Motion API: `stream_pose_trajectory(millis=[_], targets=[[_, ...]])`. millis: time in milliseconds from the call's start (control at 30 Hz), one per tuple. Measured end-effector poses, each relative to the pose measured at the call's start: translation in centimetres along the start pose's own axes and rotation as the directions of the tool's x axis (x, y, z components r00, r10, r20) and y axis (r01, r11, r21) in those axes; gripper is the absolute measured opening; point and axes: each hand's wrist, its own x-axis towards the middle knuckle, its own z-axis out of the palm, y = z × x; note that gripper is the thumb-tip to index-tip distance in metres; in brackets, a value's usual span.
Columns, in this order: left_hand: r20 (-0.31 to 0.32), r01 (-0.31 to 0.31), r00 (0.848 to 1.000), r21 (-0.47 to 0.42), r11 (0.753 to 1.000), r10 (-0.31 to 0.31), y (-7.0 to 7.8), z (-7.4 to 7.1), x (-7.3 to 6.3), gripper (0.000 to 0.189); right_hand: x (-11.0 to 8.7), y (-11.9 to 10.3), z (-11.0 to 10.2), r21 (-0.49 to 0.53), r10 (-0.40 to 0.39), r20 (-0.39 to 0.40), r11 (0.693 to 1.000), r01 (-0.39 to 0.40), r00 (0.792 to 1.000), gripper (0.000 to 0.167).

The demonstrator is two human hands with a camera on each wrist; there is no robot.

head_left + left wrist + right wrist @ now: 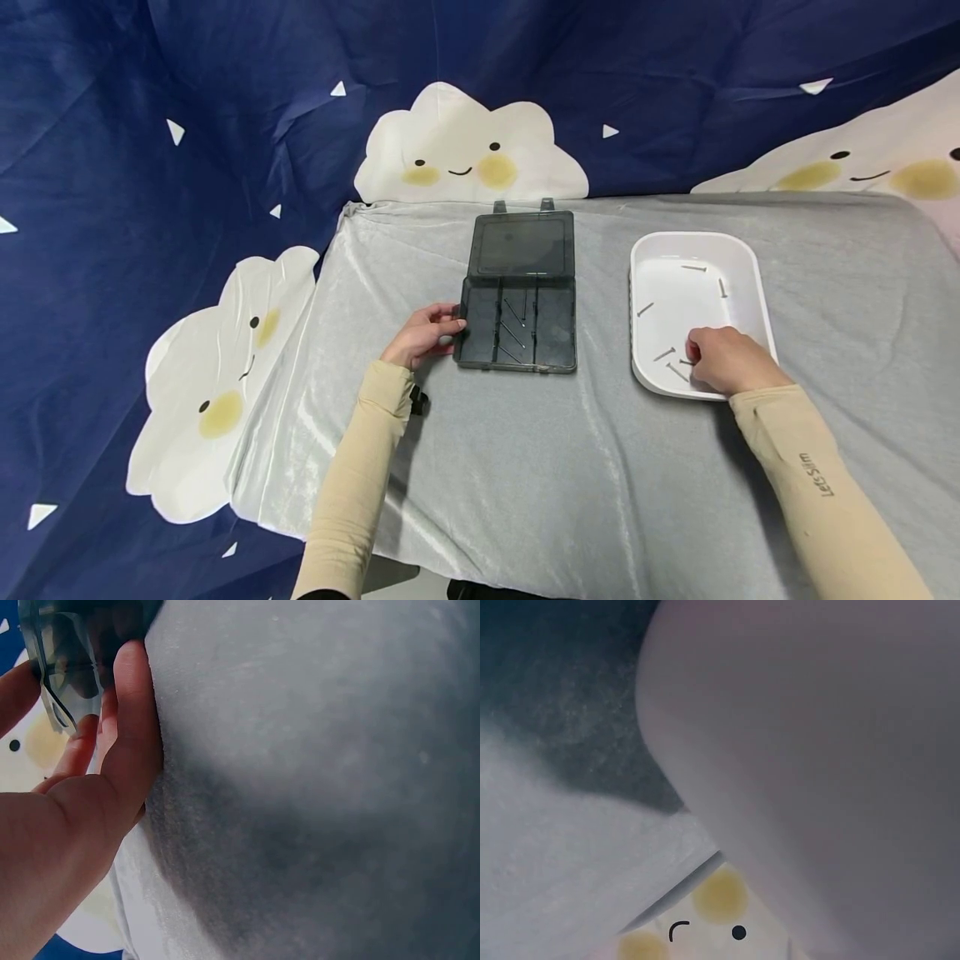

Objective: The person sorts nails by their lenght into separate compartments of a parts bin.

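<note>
Screws (664,354), slim and grey, lie beside the right hand (726,360) (I cannot tell what its curled fingers hold), at seven o'clock in the white tray (678,292); the left hand (423,335) pinches the smoky case (480,325) at nine o'clock.

Deep navy fabric (240,75) hangs behind and to the left of the desk (862,308), softly creased and scattered with small white triangles (176,132). Printed on it are big white smiling clouds (465,125) with yellow cheeks (497,171), one at the back, one at the left and another cut off at the right. Velvety light-gray cloth (525,475) covers the desk, slightly wrinkled, its folds catching pale streaks of light.
</note>
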Motion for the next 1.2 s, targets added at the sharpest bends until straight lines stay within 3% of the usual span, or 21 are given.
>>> stream_pose_trajectory(millis=[267,800,1200], targets=[[0.005,0.001,1.0,-0.004,1.0,-0.001,-0.05,-0.07,0.07,0.051,0.14,0.06,0.11,-0.002,0.038,0.019,0.999,-0.038,0.999,0.016],[0.003,-0.002,1.0,0.0,1.0,0.002,-0.05,-0.04,0.05,0.052,-0.13,0.34,0.08,-0.031,0.022,0.015,0.999,-0.022,1.0,0.021],[0.005,0.006,1.0,0.001,1.0,-0.006,-0.1,-0.13,0.05,0.052,-0.52,-0.02,-0.56,0.006,0.018,-0.05,1.0,-0.017,0.999,0.022]])
